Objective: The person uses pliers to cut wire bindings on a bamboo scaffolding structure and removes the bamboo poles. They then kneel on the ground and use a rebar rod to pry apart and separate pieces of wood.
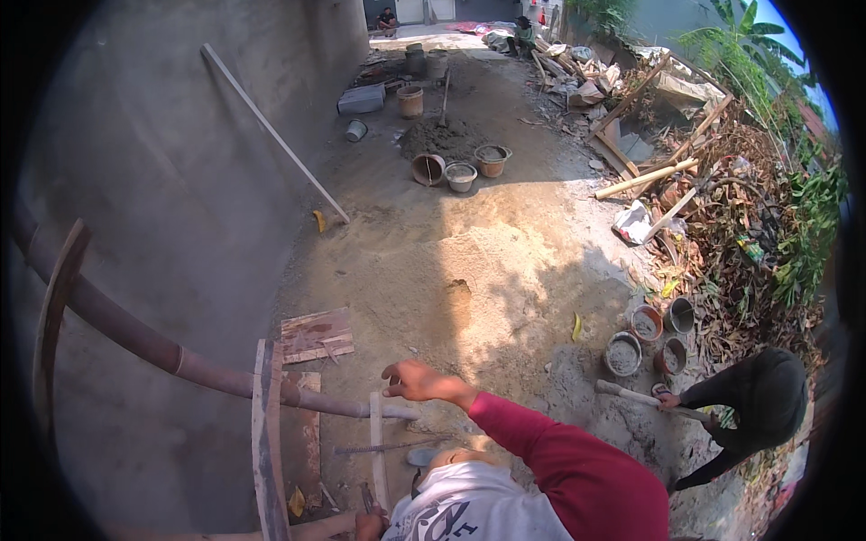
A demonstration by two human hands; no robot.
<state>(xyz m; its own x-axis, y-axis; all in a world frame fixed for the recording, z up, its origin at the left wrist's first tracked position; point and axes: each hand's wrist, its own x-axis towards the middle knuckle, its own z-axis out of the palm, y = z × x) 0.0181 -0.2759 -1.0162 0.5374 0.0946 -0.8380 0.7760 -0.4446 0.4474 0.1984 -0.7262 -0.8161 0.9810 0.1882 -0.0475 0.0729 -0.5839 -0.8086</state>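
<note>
My right hand (410, 380), in a red sleeve, reaches out with bent fingers apart and nothing visibly held, just above the top of an upright wooden batten (378, 455). At the lower edge, my left hand (368, 525) is closed beside a dark, narrow object that I cannot make out. Just left of these, a stained plank (267, 442) stands in front of a brown board (307, 464). A long bamboo pole (212, 376) runs from the wall behind the plank toward the batten. A thin metal bar (397, 446) crosses behind the batten.
A co-worker (758, 406) in dark clothes bends at right, gripping a shovel (631, 394) near buckets (622, 353). Sand (492, 270) covers the ground; more buckets (460, 177) surround a mortar pile (437, 138). A wall (153, 144) lines the left, debris (677, 180) the right. Two people (386, 20) are far back.
</note>
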